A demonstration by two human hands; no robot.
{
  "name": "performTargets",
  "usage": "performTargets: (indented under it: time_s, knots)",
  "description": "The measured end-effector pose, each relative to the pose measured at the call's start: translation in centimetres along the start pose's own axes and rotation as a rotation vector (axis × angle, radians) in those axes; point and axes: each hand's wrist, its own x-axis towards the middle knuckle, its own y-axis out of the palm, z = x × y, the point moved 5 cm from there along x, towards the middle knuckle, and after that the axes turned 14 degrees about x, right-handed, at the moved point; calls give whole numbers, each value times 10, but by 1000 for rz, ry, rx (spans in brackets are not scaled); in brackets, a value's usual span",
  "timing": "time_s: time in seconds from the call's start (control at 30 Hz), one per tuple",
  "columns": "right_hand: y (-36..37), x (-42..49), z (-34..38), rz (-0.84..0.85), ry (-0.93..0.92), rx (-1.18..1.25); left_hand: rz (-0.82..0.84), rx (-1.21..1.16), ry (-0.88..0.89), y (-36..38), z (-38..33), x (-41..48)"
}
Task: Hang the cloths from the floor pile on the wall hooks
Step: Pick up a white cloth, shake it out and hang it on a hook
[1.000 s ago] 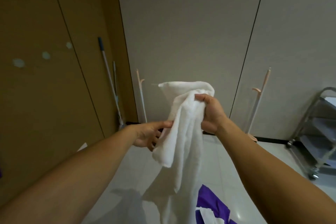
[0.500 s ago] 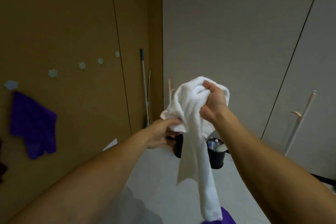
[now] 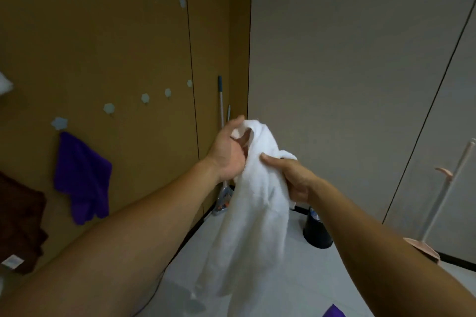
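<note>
The fingers (image 3: 233, 126) of the left hand (image 3: 228, 154) curl round the top bunch of the white cloth (image 3: 257, 213). The fingers (image 3: 273, 159) of the right hand (image 3: 296, 180) pinch a fold just below. The cloth hangs between both arms, clear of the floor. Half a second ago the right hand held the top; the grip has now passed to the left hand. The view has turned further toward the brown wall (image 3: 116, 46). Bare hooks (image 3: 145, 97) show beside the hung purple cloth (image 3: 79, 177). Hanging is likely the next step.
</note>
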Motion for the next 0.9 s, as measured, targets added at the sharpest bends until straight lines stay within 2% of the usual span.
performTargets:
  time_s: [0.1,0.17,0.23,0.37,0.43,0.53,0.6,0.7,0.8,0.9]
  knots:
    - [13,12,11,-159,-45,24,113,239,-141,-27,22,-20]
    - [26,22,16,-129,-106,177,208,441,-264,-44,39,-34]
    - [35,24,10,-41,-90,220,139,578,-345,-62,45,-41]
    - [37,20,-31,89,128,2,-171,439,-275,-87,25,-35]
    - [38,20,-36,76,160,-29,-219,412,-252,-94,15,-32]
    - [27,24,-21,-166,58,137,-119,436,-261,-100,7,-36]
    - [14,25,-10,-271,-12,206,-127,450,-267,-113,4,-38]
    - [-2,19,-8,-297,17,97,-314,453,-273,-142,-6,-45]
    - [-11,16,-2,-234,25,-86,-489,471,-279,-171,-16,-55]
    - [-12,20,26,-250,-188,114,-520,470,-283,-184,-23,-62]
